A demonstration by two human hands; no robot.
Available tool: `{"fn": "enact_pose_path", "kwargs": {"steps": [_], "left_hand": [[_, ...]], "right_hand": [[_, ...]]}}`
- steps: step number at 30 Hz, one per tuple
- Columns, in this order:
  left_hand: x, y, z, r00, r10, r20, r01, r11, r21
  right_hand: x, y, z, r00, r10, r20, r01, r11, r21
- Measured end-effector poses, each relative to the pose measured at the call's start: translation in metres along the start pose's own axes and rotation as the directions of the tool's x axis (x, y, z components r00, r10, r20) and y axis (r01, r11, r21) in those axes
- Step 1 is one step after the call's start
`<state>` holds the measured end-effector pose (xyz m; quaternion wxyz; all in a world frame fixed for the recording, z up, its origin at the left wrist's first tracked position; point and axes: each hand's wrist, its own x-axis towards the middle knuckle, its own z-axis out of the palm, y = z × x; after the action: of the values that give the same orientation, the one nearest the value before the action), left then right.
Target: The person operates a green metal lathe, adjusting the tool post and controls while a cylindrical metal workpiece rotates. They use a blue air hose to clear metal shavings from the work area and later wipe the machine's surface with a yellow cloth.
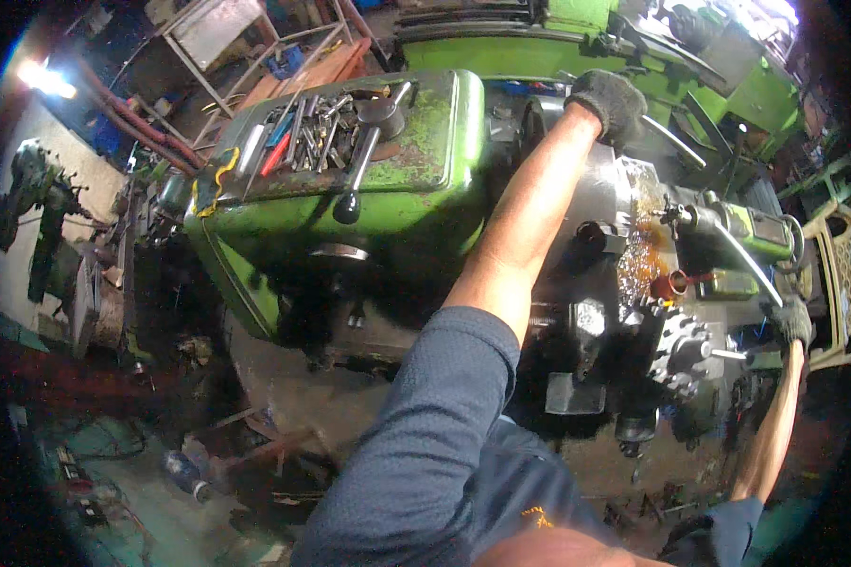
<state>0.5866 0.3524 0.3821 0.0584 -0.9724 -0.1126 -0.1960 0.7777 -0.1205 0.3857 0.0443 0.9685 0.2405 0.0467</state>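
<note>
**A:** Ok so why are the arms spread that wide?

**B:** Looks like two separate holds to me. The right hand (792,323), gloved, is closed around the near end of a long lever (750,264), over on the right, slanting toward us from the green housing (749,230). Gripping the far tip from the pivot probably buys leverage.

**A:** And the left hand (610,102)?

**B:** Way over on the far side, gloved too, bent over with the fingers curled down out of sight. A pale rod (673,142) sticks out to its right, but I honestly can't tell if it's gripped or how far open the hand is.

**A:** Why pile tools on the machine?

**B:** Guessing it's a handy shelf: the loose tools (321,137) lie on top of the green cabinet (425,222), left of the arm, so reachable. The ball-ended lever (361,170) beside them sticks out over the near edge, likely so it's easy to grab.

**A:** Red cup (671,285)?

**B:** Sits right by the wet brown patch (645,250), so maybe for fluid. Can't see inside.
</note>
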Motion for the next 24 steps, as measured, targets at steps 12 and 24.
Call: {"fn": "enact_pose_path", "kwargs": {"steps": [12, 24], "left_hand": [[0.024, 0.025, -0.009, 0.973, -0.121, 0.198, 0.086, 0.980, 0.177], [-0.001, 0.050, -0.019, 0.934, -0.300, 0.194, 0.242, 0.931, 0.273]], "right_hand": [[-0.068, 0.068, 0.073, 0.792, 0.081, -0.605, 0.359, 0.741, 0.568], [-0.313, 0.180, 0.124, 0.904, 0.295, -0.310, -0.032, 0.769, 0.638]]}}
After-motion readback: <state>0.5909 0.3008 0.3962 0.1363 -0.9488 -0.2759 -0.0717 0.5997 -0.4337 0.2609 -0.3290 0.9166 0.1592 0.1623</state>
